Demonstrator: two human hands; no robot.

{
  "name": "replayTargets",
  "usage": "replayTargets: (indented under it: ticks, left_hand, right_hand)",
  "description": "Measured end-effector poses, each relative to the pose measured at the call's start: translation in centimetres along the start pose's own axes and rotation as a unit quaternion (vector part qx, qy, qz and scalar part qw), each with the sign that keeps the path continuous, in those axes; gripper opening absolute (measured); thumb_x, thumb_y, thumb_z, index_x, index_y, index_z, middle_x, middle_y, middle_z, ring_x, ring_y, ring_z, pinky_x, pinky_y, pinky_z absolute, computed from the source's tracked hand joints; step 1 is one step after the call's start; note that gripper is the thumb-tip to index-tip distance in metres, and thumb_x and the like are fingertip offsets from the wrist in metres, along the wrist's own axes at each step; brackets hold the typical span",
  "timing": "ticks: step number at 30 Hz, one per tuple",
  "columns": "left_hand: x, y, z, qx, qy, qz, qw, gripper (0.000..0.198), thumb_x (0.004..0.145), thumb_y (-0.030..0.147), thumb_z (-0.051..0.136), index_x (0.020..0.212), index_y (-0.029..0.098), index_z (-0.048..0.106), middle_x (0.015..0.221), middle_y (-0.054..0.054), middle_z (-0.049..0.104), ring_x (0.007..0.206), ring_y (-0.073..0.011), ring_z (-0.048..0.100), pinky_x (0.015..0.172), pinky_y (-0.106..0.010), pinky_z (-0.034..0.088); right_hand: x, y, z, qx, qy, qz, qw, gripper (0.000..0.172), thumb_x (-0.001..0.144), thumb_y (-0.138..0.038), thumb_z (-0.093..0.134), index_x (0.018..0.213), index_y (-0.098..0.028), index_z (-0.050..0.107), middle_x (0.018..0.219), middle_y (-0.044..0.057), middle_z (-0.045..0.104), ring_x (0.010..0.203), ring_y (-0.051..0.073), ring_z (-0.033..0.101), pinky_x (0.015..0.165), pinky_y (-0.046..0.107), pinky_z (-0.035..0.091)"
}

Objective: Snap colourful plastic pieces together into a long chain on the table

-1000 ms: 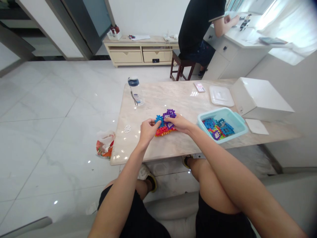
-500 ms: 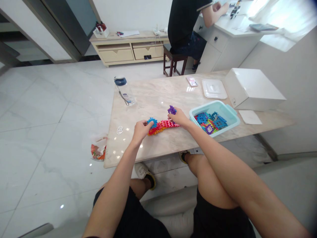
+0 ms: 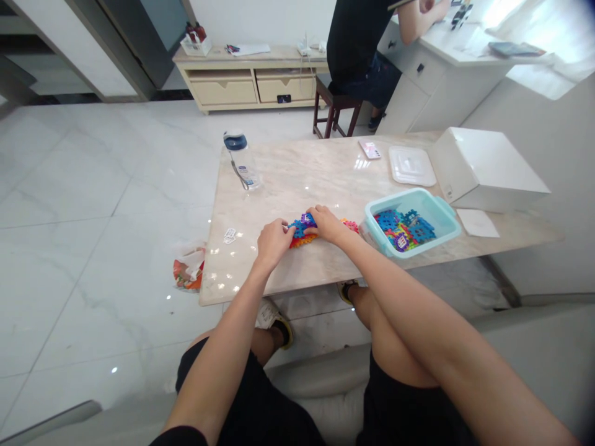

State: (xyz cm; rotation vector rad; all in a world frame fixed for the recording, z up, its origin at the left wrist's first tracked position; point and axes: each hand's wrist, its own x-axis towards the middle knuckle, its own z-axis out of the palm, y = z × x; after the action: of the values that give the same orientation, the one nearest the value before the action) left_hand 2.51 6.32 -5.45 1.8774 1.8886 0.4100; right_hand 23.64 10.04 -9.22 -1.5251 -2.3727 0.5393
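A flat strip of joined plastic blocks (image 3: 302,233), blue, purple, orange and red, lies on the marble table (image 3: 325,179). My left hand (image 3: 273,241) pinches its left end at a blue block. My right hand (image 3: 326,223) presses down on the middle, fingers over a purple block. The strip's orange right end (image 3: 349,225) pokes out beside my right wrist. A teal tub (image 3: 434,211) holding several loose coloured blocks (image 3: 402,228) stands just right of my right hand.
A water bottle (image 3: 240,159) stands at the table's far left. A white lid (image 3: 411,165), a small pink card (image 3: 370,149), a white box (image 3: 488,170) and a paper square (image 3: 477,222) sit at the back right. A person sits on a stool (image 3: 335,111) beyond.
My right hand has carried the purple block left and down onto the strip. The hands have closed together over the blocks. The camera has shifted slightly.
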Motion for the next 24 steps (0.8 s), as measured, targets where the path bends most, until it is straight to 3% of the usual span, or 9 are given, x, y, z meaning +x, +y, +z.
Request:
replayTargets:
  ticks: [6, 14, 18, 21, 24]
  left_hand:
    - [-1.1, 0.0, -1.0, 0.085, -0.001, 0.037, 0.996, 0.035, 0.101, 0.038, 0.06, 0.128, 0.019, 0.072, 0.127, -0.017, 0.076, 0.115, -0.0349, 0.072, 0.092, -0.04, 0.055]
    - [-1.7, -0.4, -1.2, 0.108, -0.053, 0.067, 0.99, 0.037, 0.102, 0.044, 0.063, 0.13, 0.02, 0.069, 0.128, -0.017, 0.074, 0.119, -0.0351, 0.069, 0.096, -0.04, 0.053]
    - [-1.7, -0.8, -0.7, 0.122, -0.091, 0.103, 0.983, 0.044, 0.098, 0.047, 0.072, 0.132, 0.02, 0.066, 0.128, -0.017, 0.072, 0.123, -0.0359, 0.066, 0.097, -0.04, 0.053]
    - [-1.5, -1.3, -0.3, 0.129, -0.099, 0.116, 0.98, 0.047, 0.095, 0.037, 0.075, 0.136, 0.018, 0.062, 0.129, -0.017, 0.071, 0.123, -0.0344, 0.066, 0.098, -0.039, 0.053]
    - [-1.2, -1.8, 0.0, 0.126, -0.081, 0.127, 0.981, 0.043, 0.096, 0.027, 0.071, 0.136, 0.015, 0.061, 0.13, -0.018, 0.071, 0.123, -0.0329, 0.067, 0.103, -0.039, 0.052]
  right_hand:
    - [0.4, -0.3, 0.5, -0.025, -0.016, -0.024, 0.999, 0.065, 0.082, -0.044, 0.093, 0.132, -0.014, 0.065, 0.125, 0.019, 0.063, 0.12, 0.036, 0.057, 0.11, 0.049, 0.046]
    - [-0.9, 1.6, 0.1, -0.005, -0.033, 0.007, 0.999, 0.08, 0.084, -0.046, 0.091, 0.147, -0.012, 0.055, 0.141, 0.025, 0.061, 0.132, 0.039, 0.055, 0.114, 0.053, 0.044]
    - [-1.7, 2.1, -0.8, -0.026, -0.043, 0.014, 0.999, 0.067, 0.095, -0.046, 0.08, 0.147, -0.012, 0.056, 0.14, 0.024, 0.064, 0.132, 0.039, 0.056, 0.114, 0.052, 0.044]
    - [-2.1, 2.1, -1.9, -0.057, -0.08, 0.023, 0.995, 0.053, 0.099, -0.044, 0.075, 0.139, -0.011, 0.062, 0.135, 0.023, 0.067, 0.128, 0.037, 0.061, 0.113, 0.05, 0.046]
    - [-2.4, 2.0, -2.9, -0.076, -0.098, 0.019, 0.992, 0.051, 0.101, -0.042, 0.073, 0.139, -0.01, 0.062, 0.137, 0.023, 0.067, 0.129, 0.036, 0.061, 0.113, 0.048, 0.048]
